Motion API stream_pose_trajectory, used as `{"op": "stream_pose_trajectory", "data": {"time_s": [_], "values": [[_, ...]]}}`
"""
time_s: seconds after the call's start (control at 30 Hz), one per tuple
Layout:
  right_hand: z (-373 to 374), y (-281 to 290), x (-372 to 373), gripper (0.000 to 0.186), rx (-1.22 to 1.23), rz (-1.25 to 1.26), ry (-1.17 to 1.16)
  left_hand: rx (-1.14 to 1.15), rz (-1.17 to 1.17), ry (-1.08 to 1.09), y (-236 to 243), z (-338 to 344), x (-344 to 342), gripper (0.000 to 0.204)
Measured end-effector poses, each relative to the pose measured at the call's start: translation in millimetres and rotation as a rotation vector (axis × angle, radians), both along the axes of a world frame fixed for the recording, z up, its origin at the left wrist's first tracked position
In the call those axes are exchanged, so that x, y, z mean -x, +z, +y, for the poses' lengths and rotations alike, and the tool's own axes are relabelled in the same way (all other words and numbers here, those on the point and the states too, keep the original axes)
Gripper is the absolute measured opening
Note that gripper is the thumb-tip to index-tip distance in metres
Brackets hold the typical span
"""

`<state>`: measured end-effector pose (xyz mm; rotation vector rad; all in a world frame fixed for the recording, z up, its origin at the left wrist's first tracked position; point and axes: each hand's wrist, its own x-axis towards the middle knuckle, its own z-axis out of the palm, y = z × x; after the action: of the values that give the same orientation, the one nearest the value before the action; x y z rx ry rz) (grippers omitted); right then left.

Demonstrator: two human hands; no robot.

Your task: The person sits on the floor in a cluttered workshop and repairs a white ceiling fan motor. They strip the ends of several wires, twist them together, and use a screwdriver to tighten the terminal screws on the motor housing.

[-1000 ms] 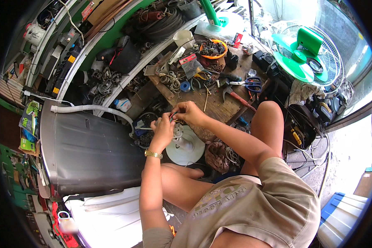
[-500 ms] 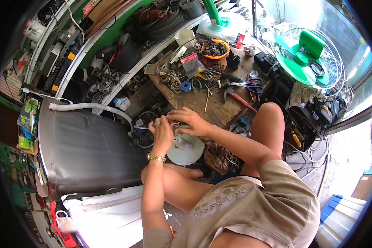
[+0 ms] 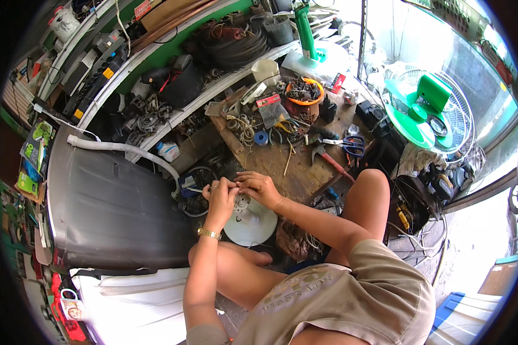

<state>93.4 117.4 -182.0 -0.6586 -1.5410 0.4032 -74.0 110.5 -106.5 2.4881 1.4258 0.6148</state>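
My left hand, with a gold watch at its wrist, is closed in a pinch. My right hand meets it fingertip to fingertip, thumb and fingers drawn together. Whatever lies between the fingertips is too small to make out. Just below them, between my legs, stands a round pale fan base with a raised centre. A thin pale rod shows beside the left hand; whether the hand holds it I cannot tell.
A wooden bench top ahead carries a red-handled hammer, blue-handled scissors, blue tape and an orange bowl of small parts. Green fan blades lie at right. A dark grey panel stands left.
The right hand's fingers, spread over the base before, have drawn together against the left fingertips. The whole view has shifted slightly, with the hands and base appearing lower.
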Motion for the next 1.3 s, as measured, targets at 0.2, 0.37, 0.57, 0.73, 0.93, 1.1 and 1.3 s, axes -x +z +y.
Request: {"op": "stream_pose_trajectory", "data": {"time_s": [0.2, 0.37, 0.57, 0.73, 0.93, 1.1, 1.3], "values": [[-5, -1, 1, 0.008, 0.26, 0.073, 0.139, -0.04, -0.007, -0.088, 11, 2, 9, 0.013], [-6, 2, 1, 0.01, 0.303, 0.019, 0.196, -0.1, -0.046, -0.159, 16, 1, 15, 0.011], [48, 15, -28, 0.007, 0.325, -0.023, 0.305, -0.121, -0.1, -0.132, 6, 1, 25, 0.009], [188, -16, -123, 0.014, 0.471, -0.412, -0.628, -0.076, -0.204, -0.081, 18, 9, 31, 0.008], [249, -23, -134, 0.022, 0.848, -0.929, -0.905, 0.064, -0.31, 0.009, 22, 17, 48, 0.008], [273, -15, -135, 0.026, 1.023, -0.996, -0.944, 0.108, -0.34, 0.014, 25, 16, 53, 0.01], [270, -10, -147, 0.025, 1.063, -0.936, -0.92, 0.092, -0.329, -0.035, 22, 18, 50, 0.01]]}}
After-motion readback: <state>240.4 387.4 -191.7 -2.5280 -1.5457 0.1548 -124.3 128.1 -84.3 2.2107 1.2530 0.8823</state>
